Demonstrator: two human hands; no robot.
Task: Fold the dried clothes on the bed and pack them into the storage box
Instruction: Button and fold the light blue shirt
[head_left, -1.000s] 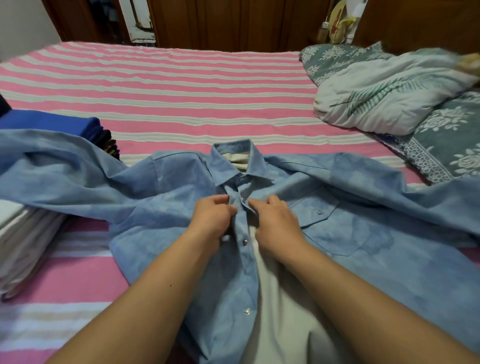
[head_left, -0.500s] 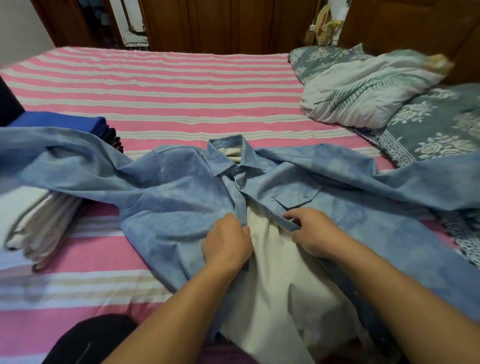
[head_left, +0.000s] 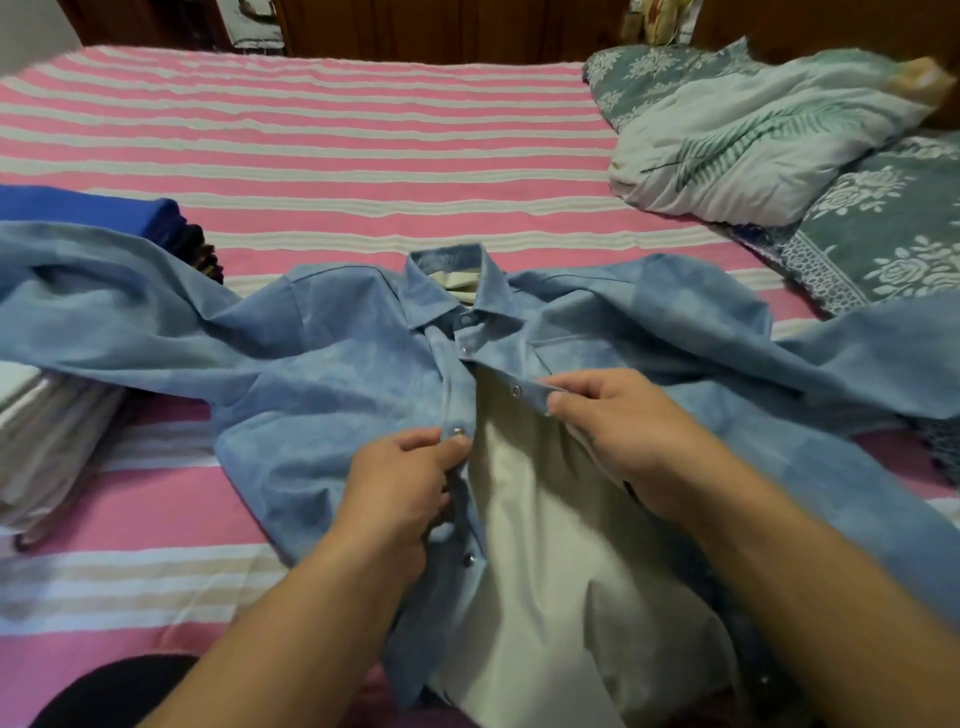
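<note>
Pinching blue shirt plackets, left hand, right hand

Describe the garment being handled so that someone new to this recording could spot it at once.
On the pink-and-white striped bed, look at the middle foreground, where the left hand and right hand pinch the two front edges. It is the light blue snap-button shirt, spread open with a cream lining showing, unlike the folded dark blue pile at the left.
</note>
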